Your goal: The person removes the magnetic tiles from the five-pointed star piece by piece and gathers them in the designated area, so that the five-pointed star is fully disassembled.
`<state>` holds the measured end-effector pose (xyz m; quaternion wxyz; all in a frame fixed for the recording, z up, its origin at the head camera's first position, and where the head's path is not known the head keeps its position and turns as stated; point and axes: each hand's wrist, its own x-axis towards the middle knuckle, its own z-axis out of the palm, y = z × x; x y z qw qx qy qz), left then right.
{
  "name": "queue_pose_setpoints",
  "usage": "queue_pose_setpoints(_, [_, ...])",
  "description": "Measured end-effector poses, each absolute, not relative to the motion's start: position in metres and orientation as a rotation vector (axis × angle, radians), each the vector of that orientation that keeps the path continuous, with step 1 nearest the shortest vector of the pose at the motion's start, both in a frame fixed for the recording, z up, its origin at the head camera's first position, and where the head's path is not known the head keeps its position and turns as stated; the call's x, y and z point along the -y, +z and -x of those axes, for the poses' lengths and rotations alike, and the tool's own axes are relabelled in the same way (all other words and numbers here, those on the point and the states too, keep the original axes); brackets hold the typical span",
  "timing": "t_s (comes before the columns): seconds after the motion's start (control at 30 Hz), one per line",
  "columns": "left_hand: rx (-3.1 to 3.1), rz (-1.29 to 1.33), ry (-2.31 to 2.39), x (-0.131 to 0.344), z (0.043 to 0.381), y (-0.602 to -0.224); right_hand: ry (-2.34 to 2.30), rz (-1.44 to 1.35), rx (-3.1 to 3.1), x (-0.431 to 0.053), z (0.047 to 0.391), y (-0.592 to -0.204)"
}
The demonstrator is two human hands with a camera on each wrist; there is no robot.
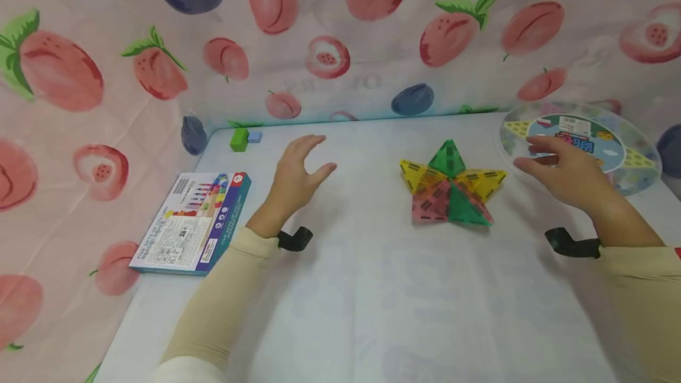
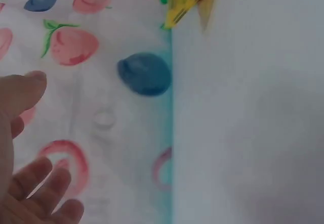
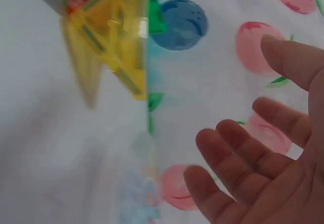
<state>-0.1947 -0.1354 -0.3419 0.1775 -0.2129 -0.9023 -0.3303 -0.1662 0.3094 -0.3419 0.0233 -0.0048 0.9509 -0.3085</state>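
Observation:
A star-shaped build of translucent magnetic tiles [image 1: 447,188] stands on the white table right of centre, with green, yellow and red triangles meeting in the middle. To its left my left hand [image 1: 295,175] hovers over the table, fingers spread and nothing in them. On the other side my right hand [image 1: 569,171] is held in the air, thumb and fingers apart and also holding nothing. It covers part of a round clear package behind it. Each wrist view shows bare fingers [image 2: 55,193] and, beyond them, yellow tiles [image 3: 114,36] of the star, apart from the hand.
A flat printed box [image 1: 186,223] lies at the left of the table. Behind it are a green block [image 1: 239,140] and a small blue block [image 1: 255,137]. The round clear package [image 1: 638,164] sits at the back right. A fruit-patterned cloth [image 1: 367,46] hangs behind the table.

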Motion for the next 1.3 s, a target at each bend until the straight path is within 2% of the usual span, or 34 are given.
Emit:
queue_pose_setpoints(0.27, [2.846, 0.581, -1.445, 0.082, 0.221, -0.390, -1.126, 0.057, -2.730, -0.299, 0.178, -0.383])
queue_pose_setpoints(0.47, [2.966, 0.543, -1.726, 0.047, 0.234, -0.412, -1.228, 0.016, -2.639, -0.294, 0.184, -0.400])
queue_pose_setpoints(0.87, [2.899, 0.525, -1.925, 0.006, 0.246, -0.429, -1.246, -0.021, -2.641, -0.291, 0.187, -0.418])
queue_pose_setpoints(1.3, [2.851, 0.517, -1.914, 0.002, 0.247, -0.431, -1.294, -0.021, -2.681, -0.293, 0.189, -0.419])
